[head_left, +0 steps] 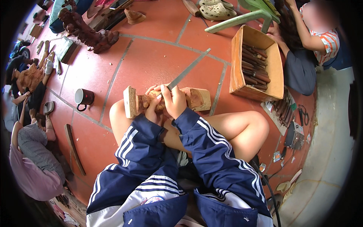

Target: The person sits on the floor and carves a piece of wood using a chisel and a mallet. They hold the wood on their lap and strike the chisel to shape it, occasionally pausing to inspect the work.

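Across my bent legs lies a light wooden carving (199, 100), with a squared block at its left end and a rounded reddish-brown part near its right end. My left hand (153, 103) is closed around its middle, fingers over the top. A long flat grey metal file (189, 69) slants up and to the right from my right hand (175, 102), which grips its lower end. The two hands are close together, and the file's lower end sits against or just over the carving's middle; the exact contact is hidden by my fingers.
A wooden box (237, 64) of chisel-like tools stands to the right, near a green plastic chair (242, 19). More tools (283, 109) and scissors (303, 114) lie beyond my right knee. Leftward are a dark mug (86, 97), a wood strip (74, 149) and a dark carving (85, 32). Other people sit at both sides.
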`<state>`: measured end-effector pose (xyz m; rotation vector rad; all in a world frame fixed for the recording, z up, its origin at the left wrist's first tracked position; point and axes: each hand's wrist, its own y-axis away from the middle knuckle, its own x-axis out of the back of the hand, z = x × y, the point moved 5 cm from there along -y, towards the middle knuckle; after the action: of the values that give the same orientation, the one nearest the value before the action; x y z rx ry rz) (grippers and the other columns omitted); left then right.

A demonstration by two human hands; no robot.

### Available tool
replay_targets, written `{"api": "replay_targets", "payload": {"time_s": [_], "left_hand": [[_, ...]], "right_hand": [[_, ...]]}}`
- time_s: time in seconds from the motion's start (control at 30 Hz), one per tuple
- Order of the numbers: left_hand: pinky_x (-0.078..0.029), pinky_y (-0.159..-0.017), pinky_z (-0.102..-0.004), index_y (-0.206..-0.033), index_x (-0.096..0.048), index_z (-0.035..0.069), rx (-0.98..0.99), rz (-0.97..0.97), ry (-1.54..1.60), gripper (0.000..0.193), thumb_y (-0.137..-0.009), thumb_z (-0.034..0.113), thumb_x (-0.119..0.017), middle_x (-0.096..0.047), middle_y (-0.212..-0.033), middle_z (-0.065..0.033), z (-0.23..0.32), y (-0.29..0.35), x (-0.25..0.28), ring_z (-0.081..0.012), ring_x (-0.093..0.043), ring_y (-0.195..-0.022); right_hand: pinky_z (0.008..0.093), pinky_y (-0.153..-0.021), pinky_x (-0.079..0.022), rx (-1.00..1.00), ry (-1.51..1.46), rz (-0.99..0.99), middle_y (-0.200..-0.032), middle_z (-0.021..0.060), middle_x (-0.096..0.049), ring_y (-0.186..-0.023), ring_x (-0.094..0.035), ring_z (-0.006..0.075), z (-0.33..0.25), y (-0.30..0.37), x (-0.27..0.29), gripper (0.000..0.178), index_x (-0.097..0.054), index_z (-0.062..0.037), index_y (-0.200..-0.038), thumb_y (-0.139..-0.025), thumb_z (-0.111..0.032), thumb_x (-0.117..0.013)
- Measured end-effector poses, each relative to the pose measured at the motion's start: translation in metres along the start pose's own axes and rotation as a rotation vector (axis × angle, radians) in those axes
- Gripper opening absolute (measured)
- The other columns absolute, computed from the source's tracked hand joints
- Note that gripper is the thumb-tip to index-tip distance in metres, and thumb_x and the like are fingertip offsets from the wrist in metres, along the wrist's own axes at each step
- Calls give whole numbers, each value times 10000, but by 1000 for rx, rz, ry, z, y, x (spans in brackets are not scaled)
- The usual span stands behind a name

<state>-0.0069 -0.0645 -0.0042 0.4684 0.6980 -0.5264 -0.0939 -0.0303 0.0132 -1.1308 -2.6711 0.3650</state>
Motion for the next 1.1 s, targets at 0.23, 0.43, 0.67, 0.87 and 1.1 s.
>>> {"api": "replay_targets", "payload": {"time_s": [0.23,0.43,0.67,0.87,1.1], "left_hand": [[-457,-795,-348,-1185,-369,128,67,-20,38,373,-825,80,-454,-509,-1052,-96,-1,2,-1,-213,-526,-948],[-434,-848,-352,-1197,-353,85,36,-21,44,412,-804,53,-473,-500,-1065,-110,1,1,-2,-228,-516,-968],[-453,-834,-333,-1189,-360,57,-21,-13,72,444,-775,6,-512,-502,-1042,-125,6,1,-3,-215,-526,-959],[-443,-856,-354,-1194,-350,50,-28,-52,97,405,-817,119,-483,-490,-1083,-125,4,-3,0,-228,-519,-993],[-432,-874,-355,-1192,-365,31,-66,-88,137,405,-842,218,-446,-510,-1070,-137,4,-4,2,-244,-520,-998]], "right_hand": [[369,-506,-448,40,68,54,-674,129,-612,-565,-581,304,-17,0,0,203,-496,13,-756,-858,-162,-487],[338,-506,-461,-3,-17,65,-680,112,-625,-580,-604,260,-12,0,2,207,-481,23,-781,-871,-163,-476],[248,-604,-475,-190,-247,-29,-750,110,-629,-660,-601,139,0,-2,0,178,-444,40,-832,-892,-128,-439],[340,-562,-446,-70,-106,-11,-707,106,-624,-637,-592,269,3,-3,-6,232,-504,6,-764,-851,-208,-511],[345,-575,-450,-61,-64,3,-704,115,-624,-646,-596,270,1,1,-2,232,-490,17,-767,-869,-192,-480]]}}
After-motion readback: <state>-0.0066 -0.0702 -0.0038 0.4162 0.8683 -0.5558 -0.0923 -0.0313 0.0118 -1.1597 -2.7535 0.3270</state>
